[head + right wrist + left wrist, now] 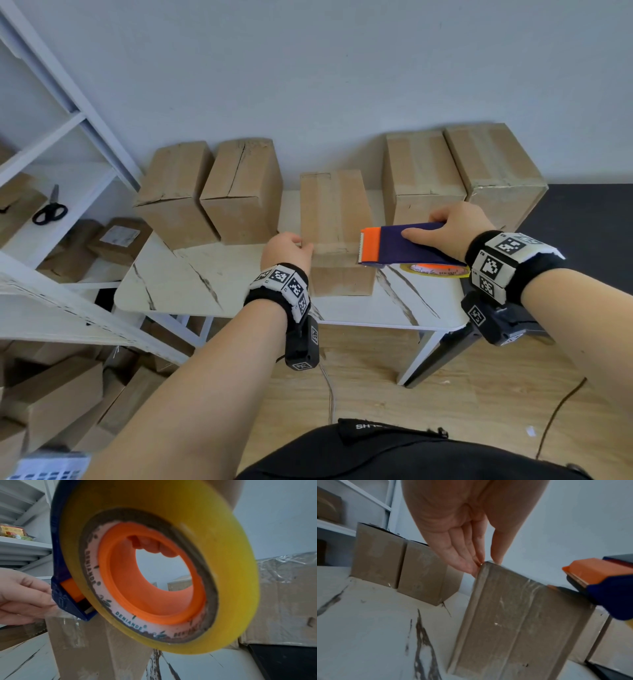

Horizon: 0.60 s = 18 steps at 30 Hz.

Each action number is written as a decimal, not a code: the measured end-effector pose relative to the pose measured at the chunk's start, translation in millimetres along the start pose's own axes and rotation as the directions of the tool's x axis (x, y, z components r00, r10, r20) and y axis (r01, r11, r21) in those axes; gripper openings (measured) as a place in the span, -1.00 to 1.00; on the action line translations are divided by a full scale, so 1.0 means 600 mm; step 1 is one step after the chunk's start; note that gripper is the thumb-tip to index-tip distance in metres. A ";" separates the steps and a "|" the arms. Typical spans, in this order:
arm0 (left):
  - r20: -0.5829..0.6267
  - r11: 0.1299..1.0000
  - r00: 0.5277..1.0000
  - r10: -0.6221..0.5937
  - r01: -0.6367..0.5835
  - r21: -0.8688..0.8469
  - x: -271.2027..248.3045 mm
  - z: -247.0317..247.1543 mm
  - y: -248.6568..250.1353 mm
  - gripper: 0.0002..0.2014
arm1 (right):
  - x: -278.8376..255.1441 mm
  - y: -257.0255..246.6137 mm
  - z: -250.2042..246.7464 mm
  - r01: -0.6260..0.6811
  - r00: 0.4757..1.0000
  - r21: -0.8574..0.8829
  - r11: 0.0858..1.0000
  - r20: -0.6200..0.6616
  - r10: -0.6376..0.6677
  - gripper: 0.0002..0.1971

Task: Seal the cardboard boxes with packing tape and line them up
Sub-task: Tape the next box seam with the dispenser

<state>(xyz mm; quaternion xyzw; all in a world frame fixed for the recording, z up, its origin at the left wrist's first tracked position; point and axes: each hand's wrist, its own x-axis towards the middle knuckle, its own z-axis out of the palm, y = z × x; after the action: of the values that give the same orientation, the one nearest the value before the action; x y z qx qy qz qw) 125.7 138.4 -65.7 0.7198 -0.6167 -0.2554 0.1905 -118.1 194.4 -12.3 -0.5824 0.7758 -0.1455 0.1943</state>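
Note:
A narrow cardboard box stands mid-table, with clear tape down its top and near face. My left hand pinches its near-left top corner, thumb on top and fingers on the left side. My right hand grips a blue tape dispenser with an orange blade end. The blade sits at the box's near-right top edge. The yellow tape roll fills the right wrist view, and my right fingers show through its core.
Two boxes stand at the back left of the white marble-look table, and two taped ones at the back right. A white shelf holds scissors. Several boxes lie on the floor below.

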 end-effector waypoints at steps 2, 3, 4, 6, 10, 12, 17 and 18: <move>0.006 0.999 1.000 0.012 -0.012 0.043 0.002 0.000 0.004 -0.63 | -0.001 0.000 0.001 -0.001 1.000 0.001 1.000 0.002 0.001 -0.53; 0.000 0.997 1.000 0.031 -0.031 0.074 0.001 -0.001 0.006 -0.61 | -0.001 0.000 0.002 -0.003 1.000 0.002 1.000 0.001 0.003 -0.53; -0.026 0.993 0.997 0.070 -0.067 0.101 -0.003 -0.002 0.009 -0.61 | -0.001 0.000 0.002 -0.005 1.000 0.004 1.000 0.002 0.005 -0.53; -0.069 0.959 0.967 0.246 -0.232 0.164 -0.018 0.005 0.014 -0.63 | -0.002 0.000 0.002 -0.007 1.000 0.009 1.000 0.005 0.007 -0.53; 0.186 0.747 0.854 0.486 -0.517 0.419 -0.049 0.047 0.005 -0.53 | -0.004 0.001 0.002 -0.004 1.000 0.020 1.000 0.005 0.004 -0.52; 0.242 0.731 0.867 0.436 -0.498 0.466 -0.050 0.053 0.002 -0.46 | -0.003 0.003 0.003 -0.003 1.000 0.027 1.000 0.005 0.003 -0.52; 0.323 0.646 0.798 0.510 -0.603 0.468 -0.064 0.058 0.016 -0.43 | 0.000 0.010 0.008 -0.012 1.000 0.046 0.999 0.020 0.011 -0.52; 0.335 0.654 0.798 0.501 -0.602 0.457 -0.066 0.060 0.019 -0.42 | 0.000 0.012 0.008 -0.012 1.000 0.050 0.999 0.021 0.011 -0.53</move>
<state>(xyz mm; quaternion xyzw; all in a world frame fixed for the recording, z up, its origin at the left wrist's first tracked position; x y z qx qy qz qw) 90.8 176.9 -82.6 0.4947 -0.8667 -0.0632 -0.0088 -121.7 196.6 -19.7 -0.5744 0.7731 -0.1580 0.2177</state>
